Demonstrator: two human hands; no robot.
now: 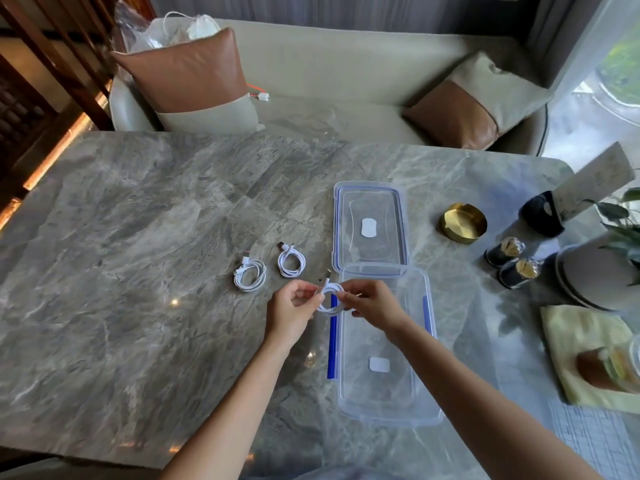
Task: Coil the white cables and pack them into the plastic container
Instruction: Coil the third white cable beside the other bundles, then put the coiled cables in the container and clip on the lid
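My left hand [292, 308] and my right hand [372, 306] both pinch a small coil of white cable [330, 299], held just above the left rim of the clear plastic container [427, 358]. The container stands open, with blue clips on its sides, and I see no cable inside it. Its clear lid [369, 199] lies flat on the table right behind it. Two other coiled white cables rest on the marble to the left, one [249, 273] farther left and one [291, 263] closer to the lid.
A brass dish [464, 223], two small dark jars [512, 263], a black card holder [542, 213], stacked plates [588, 271] with a plant, and a yellow cloth [585, 344] crowd the right side. A sofa with cushions [194, 77] lies beyond the table's far edge.
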